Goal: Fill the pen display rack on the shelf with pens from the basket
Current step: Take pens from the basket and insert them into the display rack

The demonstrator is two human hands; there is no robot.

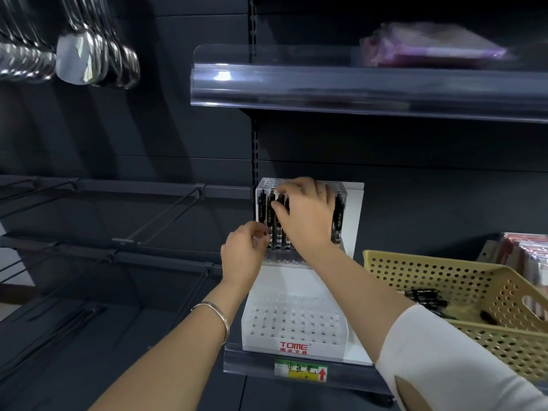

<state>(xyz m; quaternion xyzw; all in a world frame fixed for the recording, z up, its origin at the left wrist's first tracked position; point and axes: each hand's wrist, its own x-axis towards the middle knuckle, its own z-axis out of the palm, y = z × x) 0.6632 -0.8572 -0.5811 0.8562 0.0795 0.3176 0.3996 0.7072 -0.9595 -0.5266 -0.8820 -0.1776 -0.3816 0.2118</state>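
Fingers (284,189) of my right hand (308,212) curl round black pens (338,215) in the top row of the white plastic pen rack (351,223) on the dark shelf (252,361), while my left hand (241,253) pinches one low down, I think to steady it, and the yellow holey basket (415,268) sits just beside.

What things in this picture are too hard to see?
- Head view: the right hand covers most pens in the top row of the rack, so they can't be counted.
- Head view: the sleeve hides part of the basket.
- Head view: the purple pack is blurred.
- Head view: the writing on the label is too small.
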